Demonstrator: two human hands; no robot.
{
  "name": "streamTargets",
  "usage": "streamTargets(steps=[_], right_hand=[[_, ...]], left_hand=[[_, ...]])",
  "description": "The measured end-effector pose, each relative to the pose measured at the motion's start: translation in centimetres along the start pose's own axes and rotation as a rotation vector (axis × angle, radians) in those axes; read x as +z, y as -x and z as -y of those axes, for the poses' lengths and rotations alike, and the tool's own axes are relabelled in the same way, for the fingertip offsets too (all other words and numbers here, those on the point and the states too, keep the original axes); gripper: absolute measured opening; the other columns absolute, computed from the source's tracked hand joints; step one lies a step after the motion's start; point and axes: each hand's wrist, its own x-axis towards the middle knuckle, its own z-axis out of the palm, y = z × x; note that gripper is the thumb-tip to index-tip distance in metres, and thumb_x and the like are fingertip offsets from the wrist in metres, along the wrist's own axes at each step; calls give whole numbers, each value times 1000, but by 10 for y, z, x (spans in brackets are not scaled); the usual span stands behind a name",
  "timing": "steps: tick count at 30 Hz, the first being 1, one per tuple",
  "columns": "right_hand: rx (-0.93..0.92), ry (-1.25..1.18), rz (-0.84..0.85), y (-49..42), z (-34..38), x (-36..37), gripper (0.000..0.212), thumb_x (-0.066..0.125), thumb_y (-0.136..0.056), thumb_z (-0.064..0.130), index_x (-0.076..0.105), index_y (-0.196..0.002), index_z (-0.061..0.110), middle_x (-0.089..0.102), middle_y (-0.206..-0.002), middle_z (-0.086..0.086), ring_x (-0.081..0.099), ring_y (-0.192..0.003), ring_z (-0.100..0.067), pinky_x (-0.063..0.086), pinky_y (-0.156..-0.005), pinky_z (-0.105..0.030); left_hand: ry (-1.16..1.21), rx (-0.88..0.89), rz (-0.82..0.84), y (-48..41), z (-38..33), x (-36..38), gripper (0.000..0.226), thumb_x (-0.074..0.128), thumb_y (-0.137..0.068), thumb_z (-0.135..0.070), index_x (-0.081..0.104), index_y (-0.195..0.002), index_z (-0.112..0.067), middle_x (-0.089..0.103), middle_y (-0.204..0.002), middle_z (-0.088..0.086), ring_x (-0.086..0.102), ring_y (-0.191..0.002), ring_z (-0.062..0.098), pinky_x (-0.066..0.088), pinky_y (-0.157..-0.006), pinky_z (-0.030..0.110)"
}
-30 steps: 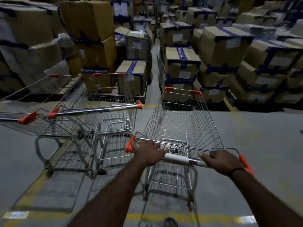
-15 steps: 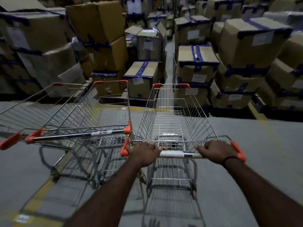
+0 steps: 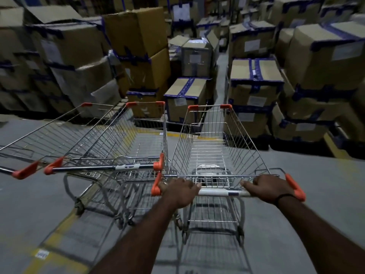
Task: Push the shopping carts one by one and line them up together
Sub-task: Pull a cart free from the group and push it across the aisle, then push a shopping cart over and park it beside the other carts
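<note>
A wire shopping cart with orange corner caps stands straight ahead of me. My left hand grips the left end of its handle bar, and my right hand grips the right end. Right beside it on the left stands a second cart, its handle almost level with mine, the two baskets nearly touching. A third cart is further left, partly cut off by the frame edge.
Stacked cardboard boxes with blue tape on pallets fill the space just beyond the carts' fronts. A narrow aisle runs between the stacks. Yellow floor lines cross the grey concrete; open floor lies to the right.
The cart in my hands has rolled forward and swung left, drawing up alongside the second cart. Both hands have kept their hold on the handle.
</note>
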Motion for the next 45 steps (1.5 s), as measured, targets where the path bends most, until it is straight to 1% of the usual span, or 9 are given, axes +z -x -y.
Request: streamTargets(steps=[6,9,12,14,17,21,27,37,45], right_hand=[[1,6,-2,7,5,-2,72,31,-88,79,63,-65,19,63,-66,1,61,-67,-14,49,-70,-34],[9,1,33,7,6,0,71,26,-88,79,64,-68,23,64,-72,3,62,-73,-14,52,-78,-36],[4,-4,59,5,10,0,64,27,-89,76,64,-75,26,65,-81,4,63,-80,-14,51,-81,-35],[-7,-2,45,8,22,-1,53,35,-94,67,65,-81,26,66,-87,3,62,-83,-15,49,-77,-31],[-51,-20,-30,15,56,-6,47,40,-95,66,64,-82,28,66,-83,5,61,-79,-13,49,-71,-30],[-206,-78,-82,26,129,-27,48,39,-96,66,50,-65,31,55,-68,7,57,-71,-14,43,-62,-32],[-492,-102,-138,59,258,-55,47,45,-98,57,61,-74,20,58,-71,3,60,-74,-22,41,-62,-36],[-1002,-60,31,197,519,-12,38,50,-98,52,70,-94,19,72,-94,-3,66,-90,-22,48,-73,-34],[-1401,-14,137,369,691,49,32,54,-94,57,68,-95,28,71,-94,5,64,-87,-17,49,-75,-32]], left_hand=[[27,-37,21,11,-5,-6,71,19,-94,-76,55,-137,-32,41,-154,6,23,-147,30,2,-109,71],[23,-33,-25,13,-8,-6,71,25,-92,-77,62,-129,-29,44,-150,8,25,-146,30,-1,-110,71],[19,31,-93,22,-15,-11,57,36,-97,-65,66,-113,-19,57,-126,11,45,-130,29,25,-111,58],[64,47,-84,32,-17,-20,51,42,-99,-58,65,-111,-14,59,-115,11,57,-112,28,44,-98,44],[96,62,-128,47,-10,-37,45,45,-102,-51,65,-116,-12,61,-117,14,60,-108,31,46,-96,43],[136,6,-269,72,25,-59,41,48,-99,-52,66,-108,-17,67,-113,12,64,-106,33,52,-88,43],[177,-119,-429,146,104,-86,41,53,-94,-52,65,-119,-22,66,-124,8,61,-115,30,51,-92,40],[218,-567,-534,387,295,-73,48,48,-96,-55,60,-130,-24,60,-134,10,55,-123,33,48,-94,42],[301,-956,-628,620,388,-8,54,49,-98,-56,56,-137,-20,58,-138,9,53,-126,31,47,-96,42]])
